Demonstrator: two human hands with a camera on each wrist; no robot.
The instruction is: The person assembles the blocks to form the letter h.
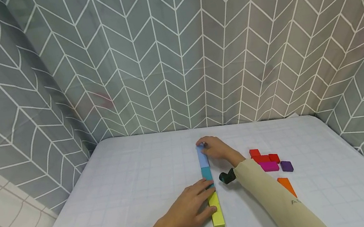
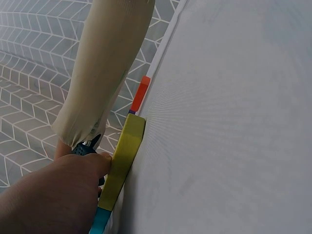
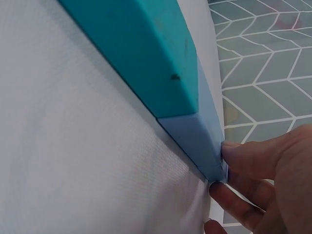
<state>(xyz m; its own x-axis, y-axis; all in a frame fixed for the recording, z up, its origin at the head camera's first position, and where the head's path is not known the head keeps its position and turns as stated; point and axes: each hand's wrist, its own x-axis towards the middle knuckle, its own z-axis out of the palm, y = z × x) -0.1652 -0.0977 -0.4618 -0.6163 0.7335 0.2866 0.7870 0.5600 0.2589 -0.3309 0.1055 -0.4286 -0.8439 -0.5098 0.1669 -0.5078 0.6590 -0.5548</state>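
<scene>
A straight row of blocks runs away from me in the head view: a yellow block [image 1: 217, 219] nearest, a teal block [image 1: 206, 172] in the middle and a light blue block [image 1: 203, 160] farthest. My left hand [image 1: 191, 207] lies across the near part of the row, its thumb on the yellow block and its other fingers reaching over towards the teal one. At the far end my right hand [image 1: 217, 147] pinches the light blue block between thumb and fingers. The right wrist view shows the teal block [image 3: 146, 53] meeting the light blue block [image 3: 190, 139] end to end.
Right of my right forearm are several red blocks [image 1: 262, 158], a magenta block [image 1: 270, 166], a purple block [image 1: 287, 166] and an orange block [image 1: 286, 186]. A dark device [image 1: 227, 177] sits at my right wrist. Patterned curtains [image 1: 172, 51] surround the white table [image 1: 133, 168].
</scene>
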